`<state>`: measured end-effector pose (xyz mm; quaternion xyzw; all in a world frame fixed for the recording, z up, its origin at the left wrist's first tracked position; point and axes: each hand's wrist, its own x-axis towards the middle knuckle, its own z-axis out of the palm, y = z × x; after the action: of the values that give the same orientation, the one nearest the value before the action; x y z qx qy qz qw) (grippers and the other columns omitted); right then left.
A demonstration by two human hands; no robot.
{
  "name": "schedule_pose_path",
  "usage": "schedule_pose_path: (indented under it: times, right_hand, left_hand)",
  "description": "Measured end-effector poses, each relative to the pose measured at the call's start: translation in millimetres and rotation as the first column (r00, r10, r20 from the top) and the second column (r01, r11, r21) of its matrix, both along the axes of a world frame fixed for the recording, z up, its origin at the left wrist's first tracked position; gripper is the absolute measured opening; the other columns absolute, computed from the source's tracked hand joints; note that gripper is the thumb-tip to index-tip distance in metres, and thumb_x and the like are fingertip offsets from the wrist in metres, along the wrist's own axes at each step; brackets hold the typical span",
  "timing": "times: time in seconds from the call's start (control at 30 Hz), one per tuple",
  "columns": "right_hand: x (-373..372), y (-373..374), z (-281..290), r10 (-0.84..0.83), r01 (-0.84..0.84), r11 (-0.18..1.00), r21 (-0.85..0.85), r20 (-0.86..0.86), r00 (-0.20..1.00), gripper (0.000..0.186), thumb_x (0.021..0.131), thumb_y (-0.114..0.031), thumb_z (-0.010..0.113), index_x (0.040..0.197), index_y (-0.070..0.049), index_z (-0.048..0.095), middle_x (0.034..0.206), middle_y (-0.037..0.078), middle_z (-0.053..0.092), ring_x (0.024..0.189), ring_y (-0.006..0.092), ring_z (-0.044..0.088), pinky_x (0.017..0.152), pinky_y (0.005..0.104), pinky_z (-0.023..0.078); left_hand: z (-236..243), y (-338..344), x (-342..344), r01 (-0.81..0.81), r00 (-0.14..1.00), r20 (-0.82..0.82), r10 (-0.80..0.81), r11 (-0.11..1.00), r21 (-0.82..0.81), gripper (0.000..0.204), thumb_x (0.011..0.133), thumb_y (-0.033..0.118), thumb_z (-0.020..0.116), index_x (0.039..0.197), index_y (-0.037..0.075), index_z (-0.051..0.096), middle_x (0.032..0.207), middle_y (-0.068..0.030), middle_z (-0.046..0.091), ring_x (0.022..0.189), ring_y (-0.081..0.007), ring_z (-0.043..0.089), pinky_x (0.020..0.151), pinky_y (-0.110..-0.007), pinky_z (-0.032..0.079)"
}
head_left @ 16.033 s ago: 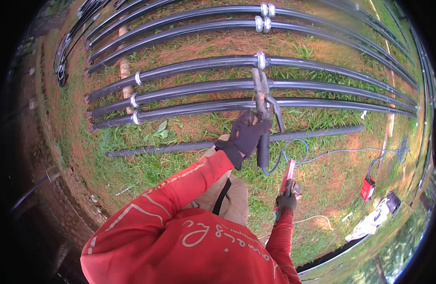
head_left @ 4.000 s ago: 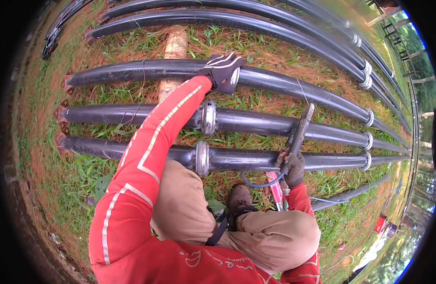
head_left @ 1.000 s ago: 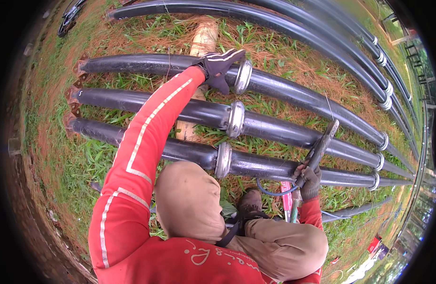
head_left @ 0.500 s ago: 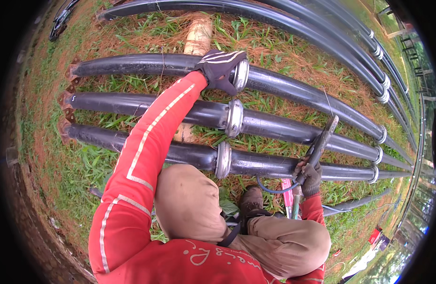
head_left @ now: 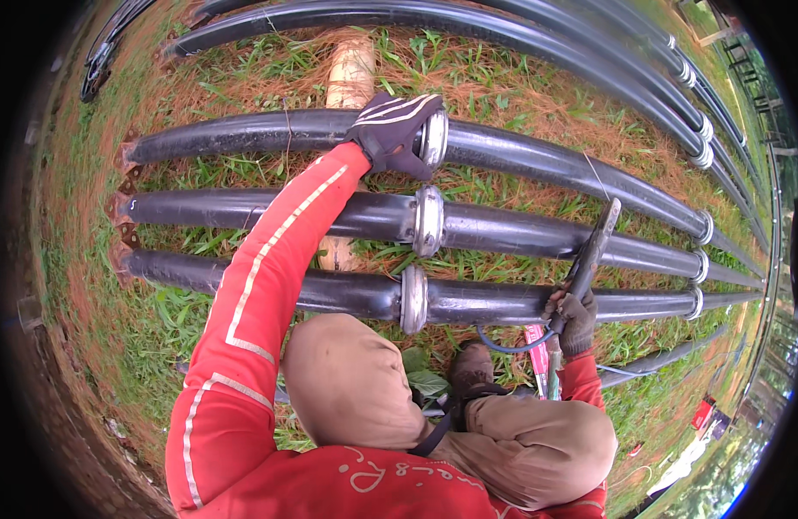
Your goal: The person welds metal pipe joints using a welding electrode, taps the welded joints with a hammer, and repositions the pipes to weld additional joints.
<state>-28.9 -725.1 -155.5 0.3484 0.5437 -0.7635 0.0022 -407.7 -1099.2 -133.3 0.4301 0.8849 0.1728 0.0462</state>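
Observation:
My left hand point(head_left: 395, 134), in a dark glove with pale stripes, is wrapped over the far black pipe point(head_left: 520, 157), right beside its silver collar point(head_left: 434, 138). Its thumb points down the near side of the pipe. In a worn fingerless glove, my right hand point(head_left: 574, 322) grips a dark welding electrode holder point(head_left: 594, 246). A thin electrode point(head_left: 596, 173) sticks out of its tip over the pipes, and a blue-grey cable point(head_left: 513, 349) trails from its handle. Between my hands run the middle black pipe point(head_left: 520, 232) and the near black pipe point(head_left: 494, 301), each with a silver collar.
A pale log point(head_left: 350, 73) lies under the pipes. More black pipes point(head_left: 468, 22) stretch along the far side. By my boot point(head_left: 473, 368) is a pink and white packet point(head_left: 536, 355). Rusty end plates point(head_left: 122, 208) cap the pipes at left. Black cable point(head_left: 105, 52) lies far left.
The whole view has shifted slightly, with the pipes sitting a little lower. Both hands keep their holds on the pipe and the electrode holder.

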Motion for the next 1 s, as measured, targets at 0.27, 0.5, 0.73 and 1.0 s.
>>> schedule_pose_path:
  times: [0.27, 0.5, 0.73, 1.0]
  right_hand:
    - [-5.2, -11.5, 5.5, -0.022, 0.024, 0.999, 0.048, -0.056, 0.998, 0.029, 0.088, -0.002, 0.064, 0.116, 0.005, 0.062, 0.086, 0.015, 0.072, 0.064, 0.0248, 0.071, 0.058, 0.0403, 0.062]
    - [-18.6, -23.9, 29.9, 0.030, -0.018, 0.987, 0.157, -0.075, 0.997, 0.036, 0.083, 0.004, 0.067, 0.119, 0.005, 0.061, 0.092, 0.013, 0.073, 0.069, 0.0216, 0.071, 0.065, 0.0359, 0.061]
    - [-36.9, -39.8, 67.7, 0.245, -0.234, 0.854, 0.464, 0.038, 0.969, 0.049, 0.084, 0.005, 0.078, 0.131, -0.002, 0.065, 0.106, 0.005, 0.068, 0.093, 0.0090, 0.065, 0.080, 0.0276, 0.056]
    - [-47.6, -57.5, 77.9, 0.399, -0.293, 0.633, 0.716, 0.021, 0.917, 0.068, 0.097, -0.011, 0.085, 0.154, 0.010, 0.054, 0.131, 0.022, 0.076, 0.115, 0.0221, 0.074, 0.098, 0.0371, 0.059]
  left_hand:
    - [-0.1, 3.9, -1.5, 0.006, 1.000, -0.004, -0.006, 1.000, -0.022, 0.129, 0.061, 0.063, 0.098, 0.164, 0.003, 0.046, 0.156, -0.0214, 0.065, 0.138, -0.0355, 0.066, 0.114, -0.047, 0.044]
    - [-5.0, 8.3, -3.8, 0.009, 1.000, -0.015, -0.009, 1.000, 0.007, 0.131, 0.061, 0.064, 0.098, 0.164, 0.001, 0.047, 0.155, -0.0215, 0.066, 0.138, -0.0348, 0.067, 0.114, -0.046, 0.044]
    - [-1.1, 8.9, -3.8, -0.002, 1.000, -0.002, 0.002, 1.000, -0.019, 0.132, 0.059, 0.063, 0.098, 0.162, -0.002, 0.047, 0.143, -0.0236, 0.072, 0.130, -0.0375, 0.071, 0.113, -0.050, 0.046]
    - [1.0, 12.9, -3.9, 0.022, 1.000, -0.010, -0.022, 0.999, -0.027, 0.132, 0.060, 0.061, 0.099, 0.163, -0.003, 0.046, 0.143, -0.0243, 0.072, 0.131, -0.0385, 0.070, 0.113, -0.049, 0.046]
